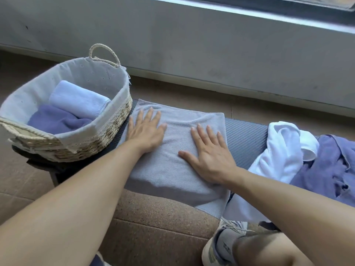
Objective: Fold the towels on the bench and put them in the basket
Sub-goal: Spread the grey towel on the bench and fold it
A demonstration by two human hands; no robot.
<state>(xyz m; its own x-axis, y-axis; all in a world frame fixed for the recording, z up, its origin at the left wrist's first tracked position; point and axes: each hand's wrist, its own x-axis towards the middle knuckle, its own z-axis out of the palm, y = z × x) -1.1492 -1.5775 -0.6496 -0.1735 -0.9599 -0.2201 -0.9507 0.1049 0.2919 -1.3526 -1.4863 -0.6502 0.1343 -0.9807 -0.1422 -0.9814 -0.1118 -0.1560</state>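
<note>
A grey-blue towel (176,129) lies flat on the dark bench (244,139), its near edge hanging over the front. My left hand (146,131) rests flat on its left part, fingers spread. On the right part my right hand (209,156) presses flat too. A woven basket (115,120) with a pale liner stands at the bench's left end, touching the towel's corner. Inside it lie a light blue folded towel (76,100) and a purple towel (55,118). A crumpled white towel (284,148) and a purple towel (330,169) are piled on the bench at right.
A grey wall and window sill run behind the bench. The floor is brown. My shoe (222,244) and knee show at the lower right, close to the bench's front edge.
</note>
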